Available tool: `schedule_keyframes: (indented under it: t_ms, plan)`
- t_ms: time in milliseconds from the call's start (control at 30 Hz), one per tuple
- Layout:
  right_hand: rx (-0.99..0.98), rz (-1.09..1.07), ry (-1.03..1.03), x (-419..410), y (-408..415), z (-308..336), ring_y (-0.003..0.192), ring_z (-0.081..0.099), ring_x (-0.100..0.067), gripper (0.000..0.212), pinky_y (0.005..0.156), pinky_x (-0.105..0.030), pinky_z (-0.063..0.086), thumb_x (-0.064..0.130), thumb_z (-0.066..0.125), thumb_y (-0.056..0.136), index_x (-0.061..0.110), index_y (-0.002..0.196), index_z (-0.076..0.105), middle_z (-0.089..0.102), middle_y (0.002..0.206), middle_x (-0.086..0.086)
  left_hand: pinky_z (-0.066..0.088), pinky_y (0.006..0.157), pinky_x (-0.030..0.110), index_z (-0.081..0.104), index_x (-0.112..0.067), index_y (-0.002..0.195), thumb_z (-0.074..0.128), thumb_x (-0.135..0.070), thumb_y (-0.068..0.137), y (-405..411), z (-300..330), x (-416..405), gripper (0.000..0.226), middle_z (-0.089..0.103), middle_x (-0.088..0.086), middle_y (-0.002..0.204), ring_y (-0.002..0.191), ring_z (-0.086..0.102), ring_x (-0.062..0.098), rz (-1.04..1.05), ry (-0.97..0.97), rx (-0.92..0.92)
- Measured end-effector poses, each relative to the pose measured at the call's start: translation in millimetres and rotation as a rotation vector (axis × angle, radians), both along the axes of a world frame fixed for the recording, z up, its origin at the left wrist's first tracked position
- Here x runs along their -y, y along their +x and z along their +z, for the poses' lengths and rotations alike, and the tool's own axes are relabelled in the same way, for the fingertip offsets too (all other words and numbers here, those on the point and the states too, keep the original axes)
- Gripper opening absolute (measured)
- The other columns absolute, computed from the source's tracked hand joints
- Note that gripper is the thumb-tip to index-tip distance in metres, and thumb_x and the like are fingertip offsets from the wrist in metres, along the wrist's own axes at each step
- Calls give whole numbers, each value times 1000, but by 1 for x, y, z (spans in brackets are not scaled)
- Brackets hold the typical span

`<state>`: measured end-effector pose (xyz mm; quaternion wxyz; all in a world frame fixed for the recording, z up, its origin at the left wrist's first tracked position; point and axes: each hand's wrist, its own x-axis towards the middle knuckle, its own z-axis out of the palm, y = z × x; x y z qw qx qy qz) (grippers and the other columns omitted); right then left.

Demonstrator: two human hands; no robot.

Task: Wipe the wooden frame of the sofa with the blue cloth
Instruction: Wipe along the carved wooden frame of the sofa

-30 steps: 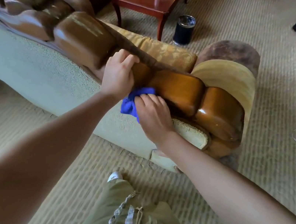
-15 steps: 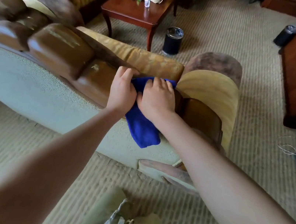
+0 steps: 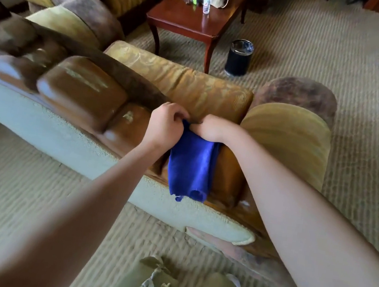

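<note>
The top edge of the cloth (image 3: pixel 190 165) is pinched from both sides at the crest of the sofa back. The fingers of the left hand (image 3: pixel 165 124) are curled and closed on the cloth's upper left corner; those of the right hand (image 3: pixel 210 128) are folded down over its upper right corner, though the fingertips themselves are hidden behind the knuckles. Below the two grips the cloth is draped down the rear face of the frame (image 3: pixel 82 91), lying against the wood and ending near the pale backing panel (image 3: pixel 38 119).

The cloth is judged light, soft and limp: it sags into folds and will bunch unless it is spread or wadded into a pad. A hold at the upper corners suits stretching it flat over the rounded wood; for rubbing, it is better gathered under a palm. The lacquered frame is glossy and scuffed, so little resistance is expected.

Beyond the sofa stand a table (image 3: pixel 190 23) and a bin (image 3: pixel 239 58).
</note>
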<state>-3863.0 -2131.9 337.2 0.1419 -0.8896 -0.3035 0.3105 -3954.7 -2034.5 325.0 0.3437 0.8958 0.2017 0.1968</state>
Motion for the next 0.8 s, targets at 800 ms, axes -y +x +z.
schedule_keyframes:
  t_ms: [800]
  plan:
    - [-160, 199, 326, 163, 39, -23, 101, 56, -34, 30, 85, -38, 44, 39, 40, 92, 23, 75, 60, 65, 110, -16, 40, 96, 32, 72, -9, 97, 45, -6, 87, 18, 22, 162, 29, 70, 6, 103, 97, 61, 25, 235, 180, -241]
